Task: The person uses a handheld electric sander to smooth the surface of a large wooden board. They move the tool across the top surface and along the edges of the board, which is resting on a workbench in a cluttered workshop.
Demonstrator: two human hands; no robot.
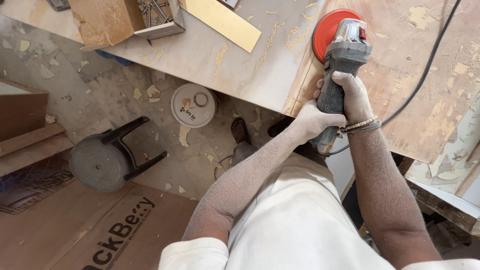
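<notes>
Both grips closed on the grey sander [342, 65]: right hand [355, 97] on its body, left hand [312, 120] at its tail. Red disc [327, 27] on the plywood panel [425, 75] edge; patches beyond the sander probably unsanded, desk [225, 65] left of it.

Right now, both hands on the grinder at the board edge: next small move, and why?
Probably ease the grinder along the board edge toward the person. The orange disc sits at the far end, and the edge nearer the left hand looks rough. The right hand grips the body, and the cord trails clear to the right.
</notes>
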